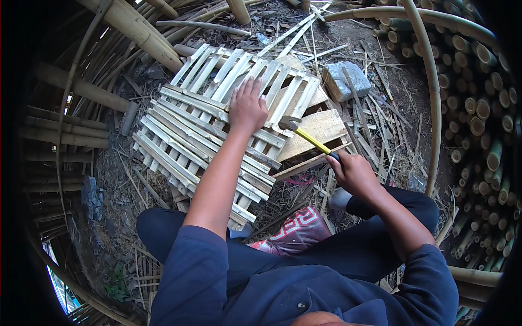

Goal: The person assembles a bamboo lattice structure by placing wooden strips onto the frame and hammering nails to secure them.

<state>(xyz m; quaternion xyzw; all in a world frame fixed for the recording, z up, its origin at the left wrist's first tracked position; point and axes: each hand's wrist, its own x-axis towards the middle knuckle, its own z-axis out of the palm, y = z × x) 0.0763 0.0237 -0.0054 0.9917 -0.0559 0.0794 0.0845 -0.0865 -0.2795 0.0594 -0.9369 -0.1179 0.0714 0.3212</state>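
A panel of split bamboo slats, laid crosswise over one another, lies tilted in front of me. My left hand rests on its upper part, fingers stretched out along the slats. My right hand is wrapped round the dark grip of a hammer with a yellow shaft. The hammer's metal head is at the panel's right edge; whether it touches a slat I cannot tell. Under the panel's right side shows a wooden crate or block of boards, partly hidden by the slats.
A grey stone block stands beyond the boards. Cut bamboo poles are stacked at the right, behind a bent pole. A red printed sack lies between my legs. Bamboo scraps litter the ground; a thick bamboo post leans at upper left.
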